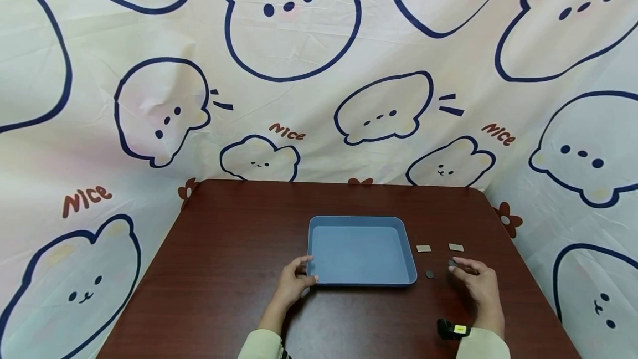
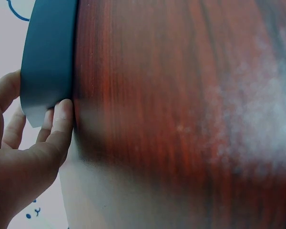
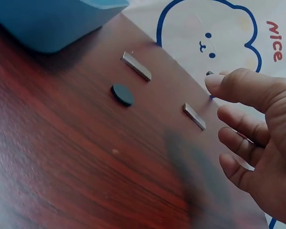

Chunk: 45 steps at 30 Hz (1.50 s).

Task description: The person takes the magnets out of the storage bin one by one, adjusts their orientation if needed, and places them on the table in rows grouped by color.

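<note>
A shallow blue tray (image 1: 362,284) stands on the table. My left hand (image 1: 294,284) holds it at the near-left corner, the thumb (image 2: 63,112) against the wall and the other fingers spread along the left side. To the right of the tray, my right hand (image 1: 479,287) pinches a small dark disc (image 1: 451,263) between thumb and forefinger, just above the table; the right wrist view shows only a sliver of it. Another dark disc (image 3: 122,94) lies flat beside the tray. Behind it are two small pale rectangular pieces, a left one (image 1: 423,249) and a right one (image 1: 456,247).
The dark reddish-brown wooden table (image 1: 224,248) reaches back to a cloth backdrop (image 1: 309,154) printed with cartoon bears. Cloth also hangs along both sides. A dark strap with a small device (image 1: 452,329) sits on the right wrist.
</note>
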Tool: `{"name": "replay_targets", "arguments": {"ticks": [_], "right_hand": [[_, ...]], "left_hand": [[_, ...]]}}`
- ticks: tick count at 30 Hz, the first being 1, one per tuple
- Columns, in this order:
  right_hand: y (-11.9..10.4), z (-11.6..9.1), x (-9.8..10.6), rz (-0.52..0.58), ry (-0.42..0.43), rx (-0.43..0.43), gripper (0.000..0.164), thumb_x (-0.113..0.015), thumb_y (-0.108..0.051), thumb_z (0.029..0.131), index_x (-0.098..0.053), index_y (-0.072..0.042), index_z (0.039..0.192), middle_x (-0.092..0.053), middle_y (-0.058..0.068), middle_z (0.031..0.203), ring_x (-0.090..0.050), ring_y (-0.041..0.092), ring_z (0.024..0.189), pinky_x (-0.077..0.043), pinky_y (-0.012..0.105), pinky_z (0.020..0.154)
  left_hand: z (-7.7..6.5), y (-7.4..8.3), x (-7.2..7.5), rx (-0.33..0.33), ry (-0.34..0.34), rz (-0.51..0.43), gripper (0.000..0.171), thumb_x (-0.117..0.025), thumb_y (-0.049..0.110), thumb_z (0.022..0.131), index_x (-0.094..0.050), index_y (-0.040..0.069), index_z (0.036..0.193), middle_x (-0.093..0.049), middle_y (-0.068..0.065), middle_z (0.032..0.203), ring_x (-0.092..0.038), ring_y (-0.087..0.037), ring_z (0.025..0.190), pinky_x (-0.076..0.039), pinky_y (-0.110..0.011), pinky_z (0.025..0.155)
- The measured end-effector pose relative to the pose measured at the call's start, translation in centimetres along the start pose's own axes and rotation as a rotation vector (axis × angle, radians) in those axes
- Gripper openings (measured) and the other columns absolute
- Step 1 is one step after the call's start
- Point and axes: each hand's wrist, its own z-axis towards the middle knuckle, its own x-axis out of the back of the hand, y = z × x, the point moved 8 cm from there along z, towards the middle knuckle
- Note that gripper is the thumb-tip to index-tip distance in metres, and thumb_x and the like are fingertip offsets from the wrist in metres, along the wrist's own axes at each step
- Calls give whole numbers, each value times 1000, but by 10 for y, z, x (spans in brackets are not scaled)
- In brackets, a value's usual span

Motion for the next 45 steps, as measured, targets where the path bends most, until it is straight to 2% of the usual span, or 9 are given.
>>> {"name": "replay_targets", "arguments": {"ticks": [6, 10, 14, 22, 31, 35, 39, 42, 45], "right_hand": [[10, 5, 5, -23, 9, -6, 47, -74, -26, 81, -63, 0, 119, -49, 16, 127, -44, 28, 113, -40, 23, 76], [16, 8, 9, -37, 15, -15, 47, -73, -28, 82, -63, 1, 118, -47, 21, 130, -41, 35, 117, -38, 40, 87], [21, 11, 12, -41, 12, -27, 49, -72, -30, 81, -63, 2, 118, -44, 24, 133, -33, 41, 124, -28, 53, 97], [25, 17, 11, -79, -10, -33, 49, -71, -30, 82, -62, 3, 118, -43, 27, 132, -31, 43, 125, -25, 56, 99], [32, 20, 15, -150, -8, -52, 46, -72, -27, 82, -64, 2, 116, -44, 29, 131, -33, 45, 122, -26, 56, 97], [34, 22, 15, -175, -5, -47, 45, -71, -28, 82, -65, 2, 115, -45, 28, 129, -35, 45, 120, -26, 56, 97], [34, 23, 16, -220, -2, -39, 41, -71, -25, 83, -65, 2, 113, -47, 29, 127, -37, 46, 118, -27, 56, 96], [33, 24, 16, -268, -8, -26, 37, -70, -22, 83, -66, 3, 110, -49, 30, 124, -38, 47, 114, -28, 57, 94], [31, 25, 16, -306, -7, -17, 35, -69, -19, 83, -66, 3, 109, -50, 30, 121, -40, 48, 112, -29, 57, 93]], "left_hand": [[1, 0, 0, 1, -1, -1, 48, -67, -2, 82, -51, -8, 126, -46, -32, 110, -54, -33, 87, -48, -39, 68], [1, 1, 0, -4, -2, -5, 47, -67, -2, 82, -51, -9, 126, -46, -32, 110, -54, -33, 86, -48, -38, 67], [1, 1, 0, -2, -3, -10, 47, -66, -3, 82, -50, -9, 126, -46, -32, 109, -53, -33, 86, -48, -38, 67], [0, 1, 1, -2, -2, -1, 47, -66, -2, 82, -51, -7, 126, -46, -32, 112, -53, -36, 89, -48, -42, 69], [0, 2, 1, -7, 2, 4, 46, -66, -2, 82, -51, -8, 125, -47, -31, 109, -53, -33, 85, -48, -40, 68], [5, -9, 3, -8, -1, -15, 47, -67, -3, 81, -51, -8, 125, -47, -31, 108, -54, -32, 84, -48, -40, 67], [11, -27, 3, 3, -1, -9, 50, -69, 1, 81, -52, -4, 128, -48, -27, 110, -54, -29, 85, -48, -38, 66], [13, -34, 3, 2, 3, 7, 51, -71, 6, 81, -53, 0, 129, -49, -24, 111, -54, -27, 87, -48, -36, 65], [6, -20, 2, -2, 1, 5, 50, -70, 4, 82, -52, -2, 128, -48, -27, 110, -54, -31, 88, -48, -40, 66]]}}
